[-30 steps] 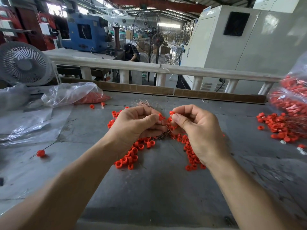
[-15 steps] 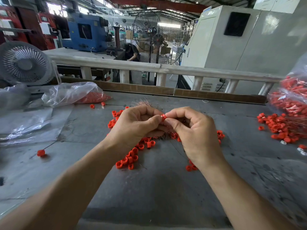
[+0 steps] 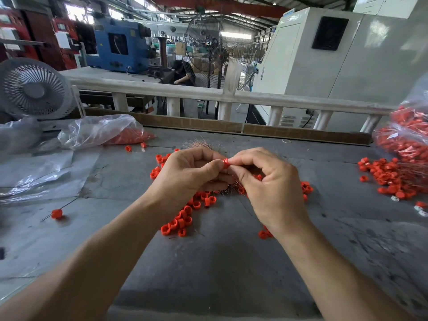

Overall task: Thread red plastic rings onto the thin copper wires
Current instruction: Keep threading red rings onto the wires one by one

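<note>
ring meets wire, mid-frame

both hands meet at frame centre. left hand (image 3: 187, 174) is curled round a wire bundle (image 3: 196, 144), w/ copper ends fanning out above the knuckles. right hand (image 3: 266, 181) pinches one red ring (image 3: 225, 163) btw thumb & forefinger, touching the left thumb tip. the single wire is too thin to see, so can't tell if it's through yet.

to do it well, imo: keep the ring bore in line w/ the wire end, steady one hand on the other, slide, don't force.

counts: 1 ring in hand; loose rings (image 3: 183, 218) below the hands, dozens, too many to count; 1 ring on a wire (image 3: 56, 213) at left; 2 bags (image 3: 102, 130) of rings, upper left & right edge.
</note>
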`<state>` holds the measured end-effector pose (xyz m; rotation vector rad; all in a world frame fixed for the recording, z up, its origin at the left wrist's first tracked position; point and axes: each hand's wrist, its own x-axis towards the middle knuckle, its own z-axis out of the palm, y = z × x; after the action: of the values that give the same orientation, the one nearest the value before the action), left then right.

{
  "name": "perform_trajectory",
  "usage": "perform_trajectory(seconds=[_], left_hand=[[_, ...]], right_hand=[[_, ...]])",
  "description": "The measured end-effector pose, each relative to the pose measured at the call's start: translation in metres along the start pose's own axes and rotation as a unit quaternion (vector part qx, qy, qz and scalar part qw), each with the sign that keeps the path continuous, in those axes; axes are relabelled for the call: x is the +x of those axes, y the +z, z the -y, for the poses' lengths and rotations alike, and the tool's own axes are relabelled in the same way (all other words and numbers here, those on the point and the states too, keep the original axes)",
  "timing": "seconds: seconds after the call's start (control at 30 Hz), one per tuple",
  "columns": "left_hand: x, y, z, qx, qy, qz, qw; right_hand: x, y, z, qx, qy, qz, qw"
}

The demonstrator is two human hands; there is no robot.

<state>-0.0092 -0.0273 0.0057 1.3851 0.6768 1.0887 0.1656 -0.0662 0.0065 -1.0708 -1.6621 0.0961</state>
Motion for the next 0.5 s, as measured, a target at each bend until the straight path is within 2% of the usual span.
perform_trajectory(seconds=[0.2, 0.5], left_hand=[[-0.0006, 0.0003, -0.0008, 0.008, 0.001, -0.004, 1.000], [0.0004, 0.0008, 0.0022, -0.008, 0.001, -0.013, 1.000]], right_hand=[[0.0004, -0.0007, 0.0027, -0.055, -0.037, -0.007, 0.998], [-0.0017, 0.0045, 0.0061, -0.114, -0.047, 0.012, 0.992]])
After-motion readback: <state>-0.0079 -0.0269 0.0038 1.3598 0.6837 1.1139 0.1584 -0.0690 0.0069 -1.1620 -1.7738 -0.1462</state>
